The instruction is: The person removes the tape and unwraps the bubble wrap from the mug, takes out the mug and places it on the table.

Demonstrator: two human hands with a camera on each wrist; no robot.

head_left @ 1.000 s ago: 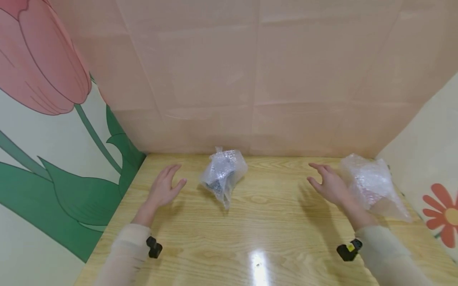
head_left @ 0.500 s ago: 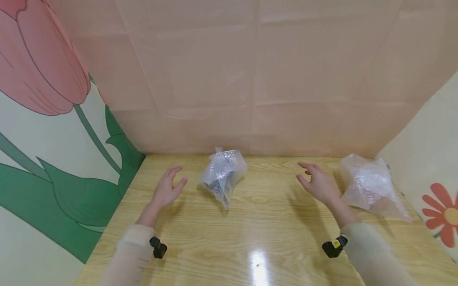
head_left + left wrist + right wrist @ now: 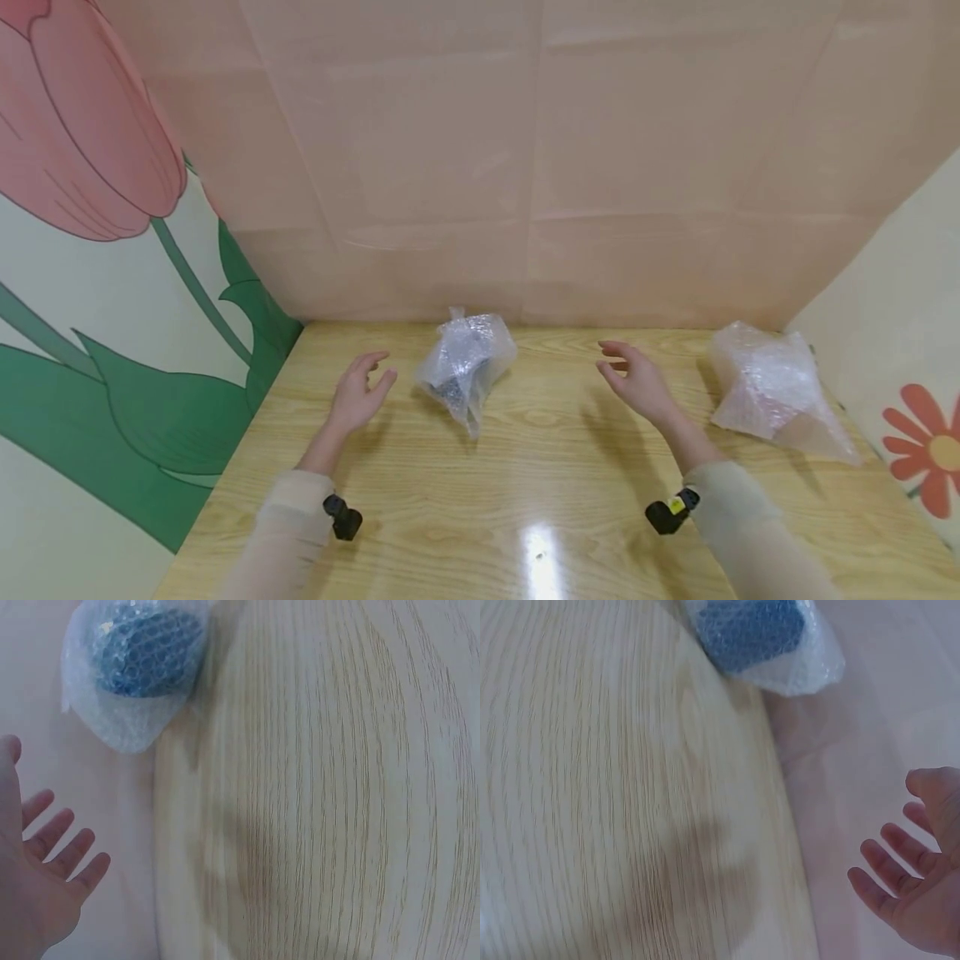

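Bundle, dimpled and bubble-wrapped, sits far on the wood-grained worktop, between left grip and right grip, both slack and empty; glossy, pointed packet lies far right.

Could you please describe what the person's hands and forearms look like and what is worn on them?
The left hand and right hand are ungloved. The left sleeve and right sleeve are pale. By each cuff sits a small, blocky black device: the left device looks plain; the right device bears a yellow mark.
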